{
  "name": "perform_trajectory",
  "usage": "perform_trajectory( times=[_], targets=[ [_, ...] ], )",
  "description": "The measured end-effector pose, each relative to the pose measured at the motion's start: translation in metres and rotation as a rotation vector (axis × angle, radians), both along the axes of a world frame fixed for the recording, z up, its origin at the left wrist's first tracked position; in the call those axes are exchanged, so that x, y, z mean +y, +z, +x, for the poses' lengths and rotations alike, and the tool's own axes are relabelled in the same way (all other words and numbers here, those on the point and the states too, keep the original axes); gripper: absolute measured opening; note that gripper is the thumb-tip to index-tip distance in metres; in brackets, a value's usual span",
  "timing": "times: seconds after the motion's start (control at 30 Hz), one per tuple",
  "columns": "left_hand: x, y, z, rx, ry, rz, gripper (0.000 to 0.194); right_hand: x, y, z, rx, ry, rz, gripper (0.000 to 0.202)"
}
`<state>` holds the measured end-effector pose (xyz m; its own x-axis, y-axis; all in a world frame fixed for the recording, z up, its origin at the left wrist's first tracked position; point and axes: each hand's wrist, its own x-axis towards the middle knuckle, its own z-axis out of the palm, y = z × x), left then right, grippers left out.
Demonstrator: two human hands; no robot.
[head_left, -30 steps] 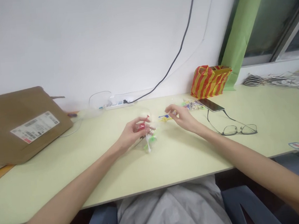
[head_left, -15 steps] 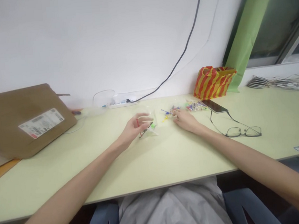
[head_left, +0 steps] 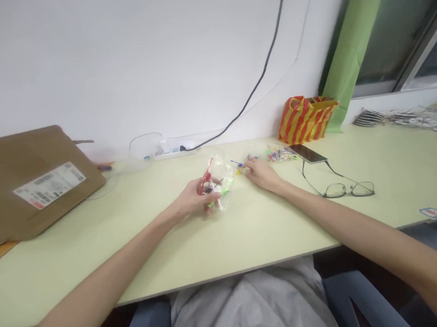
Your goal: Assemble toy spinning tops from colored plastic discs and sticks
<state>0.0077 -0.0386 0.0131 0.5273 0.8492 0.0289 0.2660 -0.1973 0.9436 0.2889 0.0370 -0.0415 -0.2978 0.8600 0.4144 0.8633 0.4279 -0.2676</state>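
My left hand (head_left: 196,198) is closed around a clear plastic bag (head_left: 225,170), held upright just above the table. Red, green, white and dark small plastic pieces show through it, among them a red one (head_left: 206,176) that has a thin stem. To the right, my right hand (head_left: 261,174) rests on the table with its fingers curled together at a small blue piece (head_left: 236,163) and a yellow piece (head_left: 239,171). Whatever sits between those fingertips is too small to make out. Just behind this hand lies a pile of small multicoloured pieces (head_left: 283,154).
Eyeglasses (head_left: 349,189) and a phone (head_left: 308,153) lie to the right, before a red-and-yellow striped bag (head_left: 308,119). A large cardboard parcel (head_left: 35,198) stands at the left. By the wall is a power strip (head_left: 174,153) with a black cable (head_left: 261,79).
My left hand has turned and now grips the bag lower down, lifting it so the red and green pieces show. My right hand has shifted slightly left over the blue and yellow pieces.
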Motion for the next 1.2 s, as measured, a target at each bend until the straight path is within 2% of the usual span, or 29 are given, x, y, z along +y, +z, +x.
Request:
perform_trajectory(
  times=[0.13,0.27,0.47,0.63,0.83,1.03,1.2],
  targets=[
    [0.002,-0.007,0.000,-0.047,-0.043,-0.049,0.045,-0.004,-0.001,-0.006,0.024,0.169,0.010,0.029],
    [0.005,-0.008,0.000,-0.060,-0.043,0.006,0.043,-0.005,-0.005,-0.017,-0.046,0.248,0.074,0.045],
    [0.006,-0.007,0.000,-0.077,-0.041,-0.007,0.057,-0.001,-0.004,-0.024,-0.059,0.331,0.048,0.018],
    [0.005,-0.007,0.000,-0.043,-0.006,-0.014,0.054,-0.002,0.002,-0.019,-0.046,0.306,0.015,0.014],
    [0.004,-0.006,0.000,-0.024,0.054,0.018,0.046,-0.008,0.008,-0.014,-0.034,0.374,-0.026,0.007],
    [0.000,-0.002,0.002,-0.017,0.056,-0.010,0.053,-0.008,0.009,-0.012,-0.089,0.308,-0.014,0.014],
    [-0.002,0.000,0.002,-0.001,0.044,-0.019,0.054,-0.006,0.008,-0.008,-0.049,0.329,-0.045,0.006]
  ],
)
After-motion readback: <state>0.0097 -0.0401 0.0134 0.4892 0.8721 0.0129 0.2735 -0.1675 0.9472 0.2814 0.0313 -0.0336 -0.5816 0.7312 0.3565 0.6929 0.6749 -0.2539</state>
